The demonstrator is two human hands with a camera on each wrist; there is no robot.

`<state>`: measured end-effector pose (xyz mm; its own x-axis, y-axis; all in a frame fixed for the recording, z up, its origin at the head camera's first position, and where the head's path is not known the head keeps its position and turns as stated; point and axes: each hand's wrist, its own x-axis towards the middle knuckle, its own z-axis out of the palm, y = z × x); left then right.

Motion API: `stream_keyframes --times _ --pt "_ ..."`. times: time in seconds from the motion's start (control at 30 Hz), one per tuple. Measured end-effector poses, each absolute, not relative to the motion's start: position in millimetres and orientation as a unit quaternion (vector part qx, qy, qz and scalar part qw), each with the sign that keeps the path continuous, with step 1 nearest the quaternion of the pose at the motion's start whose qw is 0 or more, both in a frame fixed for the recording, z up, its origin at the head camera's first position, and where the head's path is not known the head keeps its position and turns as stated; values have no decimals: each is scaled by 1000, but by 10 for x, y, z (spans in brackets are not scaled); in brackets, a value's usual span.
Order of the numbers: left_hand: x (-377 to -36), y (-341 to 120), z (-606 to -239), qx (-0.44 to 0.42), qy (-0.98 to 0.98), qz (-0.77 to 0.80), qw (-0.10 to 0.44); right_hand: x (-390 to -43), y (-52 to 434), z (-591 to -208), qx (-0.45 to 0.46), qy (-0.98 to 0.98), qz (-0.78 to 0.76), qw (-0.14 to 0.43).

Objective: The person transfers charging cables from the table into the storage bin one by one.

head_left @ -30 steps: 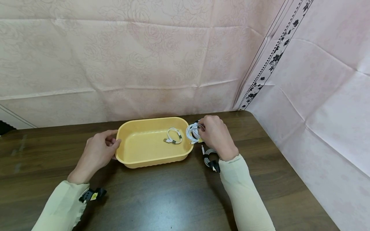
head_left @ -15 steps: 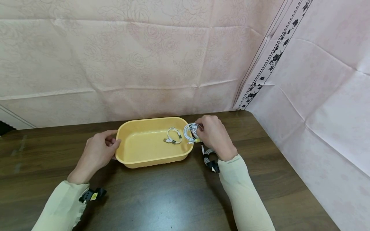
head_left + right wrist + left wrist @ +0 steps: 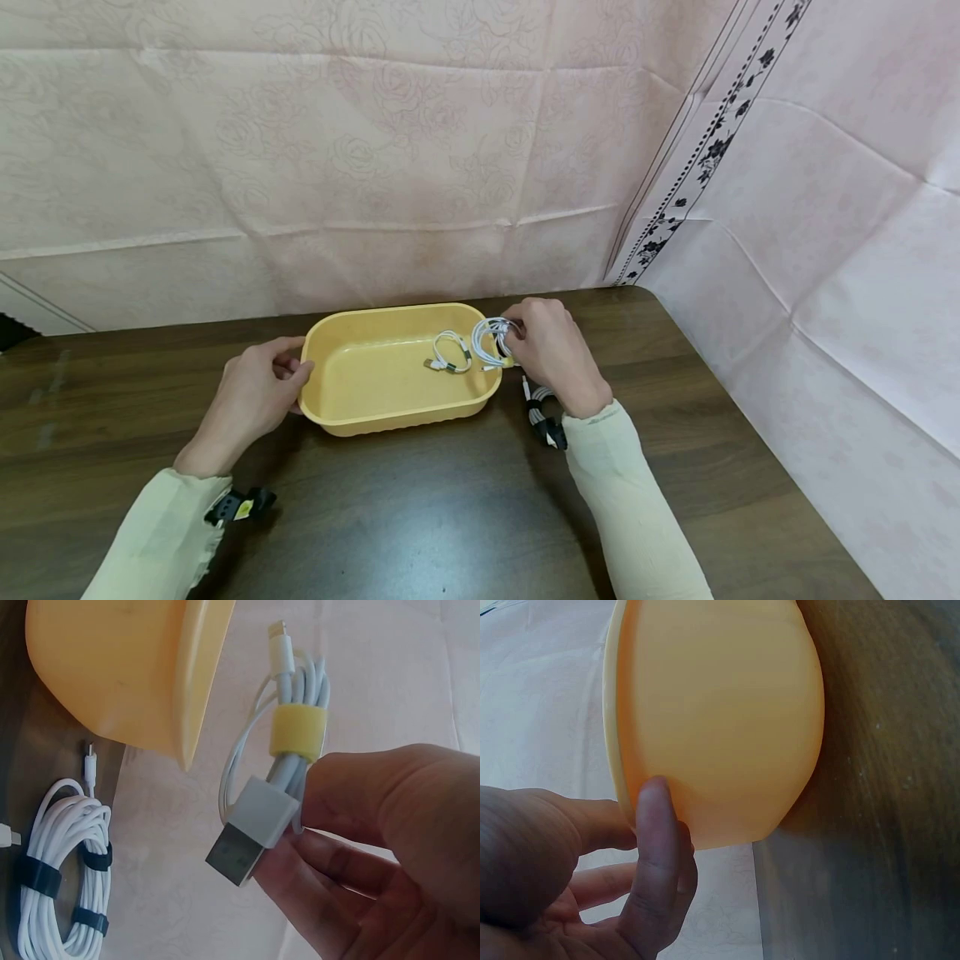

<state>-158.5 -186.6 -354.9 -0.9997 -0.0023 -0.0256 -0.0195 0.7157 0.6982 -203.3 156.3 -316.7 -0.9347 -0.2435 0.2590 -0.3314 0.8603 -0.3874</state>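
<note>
My left hand (image 3: 258, 392) pinches the left end of a yellow plastic basin (image 3: 727, 712), one finger against the outer wall and another behind the rim. With my right hand (image 3: 551, 350) I hold a coiled white USB charging cable (image 3: 298, 735) by finger and thumb. A yellow strap (image 3: 298, 730) binds it, its USB plug pointing down and its small connector up. In the head view this coil (image 3: 486, 340) overlaps the basin's right rim. A shorter white USB cable (image 3: 452, 351) lies looped inside the basin, toward the right.
A thicker white cable coil (image 3: 60, 870) with black straps lies on the brown wooden table (image 3: 420, 517), below my right wrist. Pink floral cloth (image 3: 375, 167) covers the wall behind and the right side.
My right hand has moved slightly left with the coiled cable, which now reaches farther over the basin's right rim. The left hand and basin have stayed put.
</note>
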Motion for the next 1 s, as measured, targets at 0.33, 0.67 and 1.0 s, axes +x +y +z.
stream_keyframes --times 0.33,0.67,1.0 --pt "-1575 -1868 -3543 -1 926 378 7 -2030 1540 -3176 153 -956 226 109" --pt "-1564 -1874 -3545 4 928 373 1 -2030 1501 -3165 154 -951 240 120" --pt "-1576 -1875 -3560 7 929 371 -4 -2022 1461 -3167 150 -949 248 122"
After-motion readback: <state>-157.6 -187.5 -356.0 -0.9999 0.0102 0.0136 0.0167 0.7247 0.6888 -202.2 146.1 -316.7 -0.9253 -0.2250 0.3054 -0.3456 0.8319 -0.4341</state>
